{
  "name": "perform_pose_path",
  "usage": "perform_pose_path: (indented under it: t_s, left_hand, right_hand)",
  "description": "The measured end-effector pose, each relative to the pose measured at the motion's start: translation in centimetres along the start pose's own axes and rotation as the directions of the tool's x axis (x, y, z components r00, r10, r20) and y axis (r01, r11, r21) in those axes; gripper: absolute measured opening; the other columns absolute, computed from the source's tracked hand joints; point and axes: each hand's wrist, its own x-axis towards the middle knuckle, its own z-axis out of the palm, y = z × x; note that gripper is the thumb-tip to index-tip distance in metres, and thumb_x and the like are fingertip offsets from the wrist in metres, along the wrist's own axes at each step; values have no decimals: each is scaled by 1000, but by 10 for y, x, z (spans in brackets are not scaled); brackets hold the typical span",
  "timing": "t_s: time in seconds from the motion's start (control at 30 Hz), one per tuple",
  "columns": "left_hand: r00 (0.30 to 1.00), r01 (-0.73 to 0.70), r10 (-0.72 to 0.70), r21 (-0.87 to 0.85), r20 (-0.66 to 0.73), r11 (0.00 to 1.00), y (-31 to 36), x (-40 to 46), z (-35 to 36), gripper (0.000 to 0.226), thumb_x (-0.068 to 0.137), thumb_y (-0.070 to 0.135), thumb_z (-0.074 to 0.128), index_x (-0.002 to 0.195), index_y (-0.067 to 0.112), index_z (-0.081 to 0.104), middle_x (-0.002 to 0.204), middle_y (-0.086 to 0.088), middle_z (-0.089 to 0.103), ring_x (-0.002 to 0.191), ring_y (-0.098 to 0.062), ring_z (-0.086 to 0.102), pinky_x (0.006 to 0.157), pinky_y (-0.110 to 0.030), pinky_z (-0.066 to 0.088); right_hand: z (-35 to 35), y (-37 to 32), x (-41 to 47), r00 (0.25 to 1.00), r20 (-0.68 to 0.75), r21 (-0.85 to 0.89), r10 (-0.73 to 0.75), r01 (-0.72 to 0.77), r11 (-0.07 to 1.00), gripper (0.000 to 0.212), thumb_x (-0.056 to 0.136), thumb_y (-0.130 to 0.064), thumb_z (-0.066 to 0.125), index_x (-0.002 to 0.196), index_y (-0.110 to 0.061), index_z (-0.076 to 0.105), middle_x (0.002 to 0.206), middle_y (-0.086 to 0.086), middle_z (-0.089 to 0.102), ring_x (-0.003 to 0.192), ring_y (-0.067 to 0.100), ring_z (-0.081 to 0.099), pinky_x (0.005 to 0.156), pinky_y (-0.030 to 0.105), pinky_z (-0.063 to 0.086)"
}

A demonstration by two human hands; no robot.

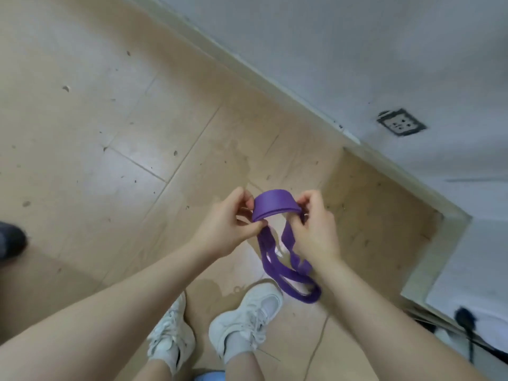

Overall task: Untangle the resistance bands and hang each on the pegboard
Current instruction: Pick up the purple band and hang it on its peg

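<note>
— Where is the band?
— The flat purple elastic resistance band (275,207) arches between both hands above the beige tiled floor (110,133), its twisted loops dangling over white sneakers (247,320).
— And the grips?
— The left hand (222,226) and right hand (313,226) each pinch it.

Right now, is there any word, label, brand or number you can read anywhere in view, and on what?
None can be read.
Purple band, held by both hands: no print shows.
White sneakers: no brand legible.
Wall socket: only holes, no marking readable.
</note>
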Motion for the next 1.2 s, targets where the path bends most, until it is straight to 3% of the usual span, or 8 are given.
perform_pose_path:
  t_s: [0.13,0.2,0.33,0.43,0.63,0.8,1.1,1.2]
  left_hand:
    - [992,-122,122,-13,11,992,101,-43,-25,35,66,25,79,77,26,46,73,18,61,69,-9,60,65,-28,54]
    - [980,-192,188,66,62,979,160,-68,-42,35,60,36,78,76,30,47,67,11,59,62,-9,57,62,-23,50]
    - [940,-338,324,152,109,929,269,-122,-76,38,68,10,81,74,28,48,61,5,51,47,-2,48,53,-22,44]
    - [885,-466,447,244,129,851,336,-159,-99,28,71,14,79,83,17,54,68,6,50,55,-3,44,59,-17,41]
    - [735,-674,652,313,187,669,463,-220,-132,23,78,17,73,94,14,56,81,3,58,66,-7,51,67,-17,45]
    - [637,-767,728,306,254,564,526,-251,-131,22,80,19,69,93,24,53,82,14,57,73,-17,57,70,-22,49]
    - [506,-862,803,200,315,465,580,-283,-55,21,78,19,71,87,23,53,85,15,58,82,-9,57,83,-28,50]
    - [547,-829,740,125,391,546,593,-284,-16,22,81,16,69,95,18,51,91,9,63,85,-9,65,81,-30,56]
  right_hand:
    - [-88,-65,-53,998,-35,13,-51,52,999,33,83,-5,55,77,-31,36,67,-9,57,56,2,53,57,28,40]
    - [-130,-98,-82,997,-54,19,-61,62,998,32,82,-5,57,79,-30,37,77,-3,60,68,18,59,65,34,45]
    - [-194,-161,-141,991,-114,70,-64,72,995,26,80,-9,63,92,-19,41,88,-2,59,81,25,60,72,36,46]
    - [-230,-208,-183,982,-128,65,-141,150,987,29,81,-17,67,96,-17,42,93,-2,59,82,23,59,75,38,47]
    - [-283,-288,-259,890,-309,140,-335,391,910,66,78,-19,71,131,-19,33,129,-3,50,121,11,45,97,33,43]
    - [-331,-328,-317,804,-440,241,-400,534,810,39,90,-19,60,122,-28,40,109,-19,53,105,3,53,89,21,43]
    - [-414,-298,-376,630,-673,156,-387,633,758,21,88,-13,61,100,-27,50,91,-15,58,80,-7,57,72,11,46]
    - [-443,-273,-381,590,-718,122,-370,630,767,28,86,-12,63,90,-35,48,86,-15,57,76,-4,56,71,11,46]
